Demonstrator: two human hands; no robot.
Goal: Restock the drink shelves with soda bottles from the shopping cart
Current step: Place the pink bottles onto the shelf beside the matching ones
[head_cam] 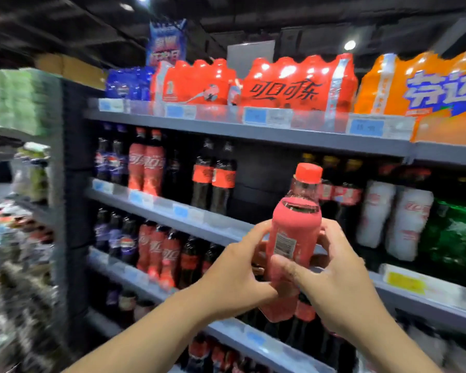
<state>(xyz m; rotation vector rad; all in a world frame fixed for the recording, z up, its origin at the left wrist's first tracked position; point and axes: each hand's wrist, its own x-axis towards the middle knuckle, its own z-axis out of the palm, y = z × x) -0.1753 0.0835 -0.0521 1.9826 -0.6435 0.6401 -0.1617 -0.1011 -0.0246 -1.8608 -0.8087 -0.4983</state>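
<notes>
**One bottle, two hands at the soda shelves**

I hold a single red-capped bottle point(293, 238) upright in front of the shelves point(226, 130), just toward 4 o'clock from the centre of view. My left hand point(234, 275) grips it from 8 o'clock, fingers curled round the red sleeve. My right hand point(334, 281) grips from 4 o'clock, with the thumb pressed flat on the front below the barcode and the fingers wrapped behind. The bottle touches no shelf.

At 12 o'clock, the top shelf carries four shrink-wrapped packs: one blue pack point(127, 83), two red packs point(194, 82) and one orange pack point(425, 84). On the next shelf down, from 9 to 3 o'clock, stand two blue-label bottles point(109, 160), two red-sleeved bottles point(145, 162), two dark colas point(213, 176) with red labels, two white bottles point(396, 219) and green bottles point(452, 232) too blurred to count. More rows fill the shelves below, also too blurred to count.

The shelves are grey metal with blue and white price tags point(256, 115) along the front rails. A blue sign point(167, 41) hangs at 11 o'clock under a dark ceiling with small round lights. The left side of the aisle is smeared by motion.
</notes>
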